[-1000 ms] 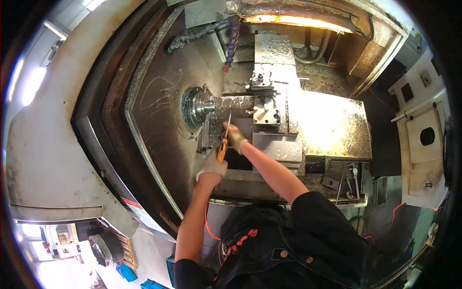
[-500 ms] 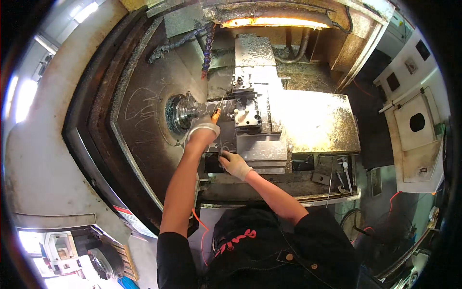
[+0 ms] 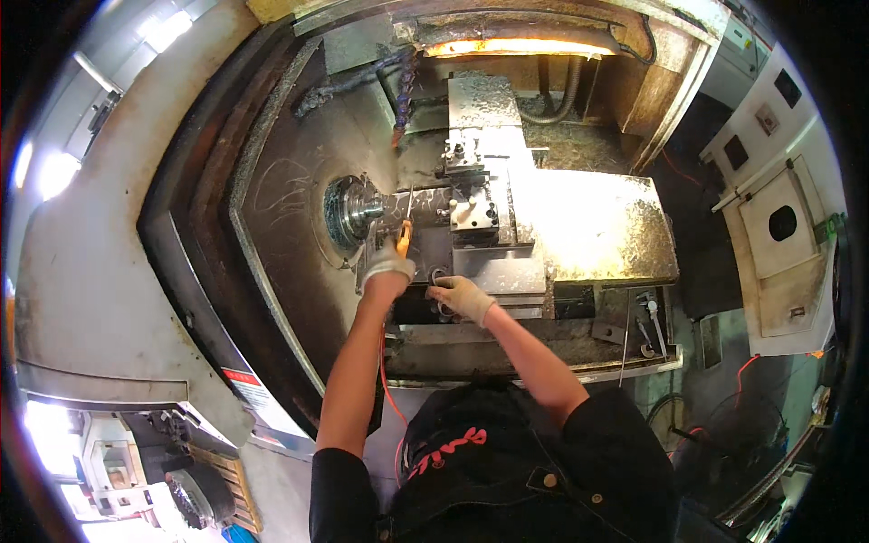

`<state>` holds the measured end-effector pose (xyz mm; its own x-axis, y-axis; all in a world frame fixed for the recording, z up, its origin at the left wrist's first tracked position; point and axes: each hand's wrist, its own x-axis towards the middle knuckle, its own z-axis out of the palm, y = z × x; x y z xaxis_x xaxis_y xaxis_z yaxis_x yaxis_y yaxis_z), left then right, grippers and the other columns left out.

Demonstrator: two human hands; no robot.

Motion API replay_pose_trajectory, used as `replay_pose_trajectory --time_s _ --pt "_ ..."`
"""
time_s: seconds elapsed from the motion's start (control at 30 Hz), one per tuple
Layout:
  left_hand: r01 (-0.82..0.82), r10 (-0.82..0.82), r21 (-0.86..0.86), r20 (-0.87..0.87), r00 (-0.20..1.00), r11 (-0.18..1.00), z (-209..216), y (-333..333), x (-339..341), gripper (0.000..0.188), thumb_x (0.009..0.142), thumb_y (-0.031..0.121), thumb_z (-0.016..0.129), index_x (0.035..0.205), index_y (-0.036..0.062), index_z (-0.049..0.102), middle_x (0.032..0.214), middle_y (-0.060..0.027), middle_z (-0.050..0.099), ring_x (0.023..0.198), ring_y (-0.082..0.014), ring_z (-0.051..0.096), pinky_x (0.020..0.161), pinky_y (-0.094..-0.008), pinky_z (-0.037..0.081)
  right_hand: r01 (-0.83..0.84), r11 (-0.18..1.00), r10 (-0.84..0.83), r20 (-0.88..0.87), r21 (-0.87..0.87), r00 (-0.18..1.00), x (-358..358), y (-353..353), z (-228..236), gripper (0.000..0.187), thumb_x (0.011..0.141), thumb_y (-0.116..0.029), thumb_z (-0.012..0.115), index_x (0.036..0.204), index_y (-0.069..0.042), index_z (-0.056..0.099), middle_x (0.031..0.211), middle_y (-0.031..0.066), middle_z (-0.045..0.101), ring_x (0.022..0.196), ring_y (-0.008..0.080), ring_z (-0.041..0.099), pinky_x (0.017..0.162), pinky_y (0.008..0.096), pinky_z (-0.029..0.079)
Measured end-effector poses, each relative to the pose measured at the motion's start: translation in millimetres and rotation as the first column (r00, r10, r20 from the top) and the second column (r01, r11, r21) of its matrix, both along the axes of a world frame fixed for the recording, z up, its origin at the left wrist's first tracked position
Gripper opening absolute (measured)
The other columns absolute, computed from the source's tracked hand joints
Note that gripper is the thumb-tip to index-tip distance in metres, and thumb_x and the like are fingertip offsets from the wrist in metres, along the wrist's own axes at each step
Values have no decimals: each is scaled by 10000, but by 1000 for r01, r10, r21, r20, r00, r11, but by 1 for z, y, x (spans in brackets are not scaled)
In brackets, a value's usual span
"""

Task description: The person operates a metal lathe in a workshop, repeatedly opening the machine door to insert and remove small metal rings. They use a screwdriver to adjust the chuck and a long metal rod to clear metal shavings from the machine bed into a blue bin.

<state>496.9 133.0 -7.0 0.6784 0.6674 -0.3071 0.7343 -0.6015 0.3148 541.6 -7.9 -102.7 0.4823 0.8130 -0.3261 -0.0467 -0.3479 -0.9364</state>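
My gloved left hand (image 3: 389, 268) is closed around an orange air blow gun (image 3: 404, 237), whose thin metal nozzle points away from me, between the lathe's chuck (image 3: 348, 214) and the tool post (image 3: 472, 214). From below that hand runs a red hose (image 3: 385, 373). Nearer to me and to the right, my gloved right hand (image 3: 465, 299) pinches a small metal ring (image 3: 439, 274) by its edge. The ring is held beside the lathe's bed, apart from the chuck. Part of the ring is hidden behind my fingers.
The cross slide (image 3: 493, 273) stands just beyond my right hand, with a bright chip-covered guard (image 3: 611, 226) to its right. Calipers (image 3: 655, 324) lie in the front tray (image 3: 543, 348). A jointed coolant hose (image 3: 403, 104) hangs at the back. The machine door (image 3: 195, 235) is on the left.
The view has shifted slightly. My left hand with the blow gun has come a little toward me. The ring in my right hand now shows more plainly.
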Motion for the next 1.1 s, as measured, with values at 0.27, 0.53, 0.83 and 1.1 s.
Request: replay_pose_trajectory --time_s 0.27,0.53,0.83,1.1 --pt "-78 97 -175 104 990 982 -32 -7 -69 475 699 222 577 1146 104 468 1056 -186 568 972 -368 546 832 -420 423 81 993 -12 618 -84 786 1 5 -4 282 866 -293 471 1007 -50 483 737 198 591 718 370 583 635 431 444" --pt "-131 397 -501 471 788 855 -47 -47 -129 471 769 240 631 1176 63 472 1024 -142 594 931 -296 567 792 -356 424 -369 912 385 679 -178 625 -25 -2 27 291 842 -310 477 1031 -99 540 809 188 605 787 363 579 696 435 448" --pt "-289 412 -328 417 810 899 -45 -54 -156 391 762 277 605 1063 36 542 933 -204 605 892 -368 571 735 -402 432 -530 818 521 677 -223 520 -66 -1 34 320 816 -296 509 1066 -97 532 785 171 603 751 340 586 656 417 457" --pt "-316 470 -354 561 681 880 -67 -57 -166 412 738 242 621 1070 18 525 930 -193 600 871 -350 577 745 -397 433 -284 943 136 573 176 808 -98 -22 16 466 765 -259 574 1199 -130 462 920 136 607 802 314 599 691 390 477"
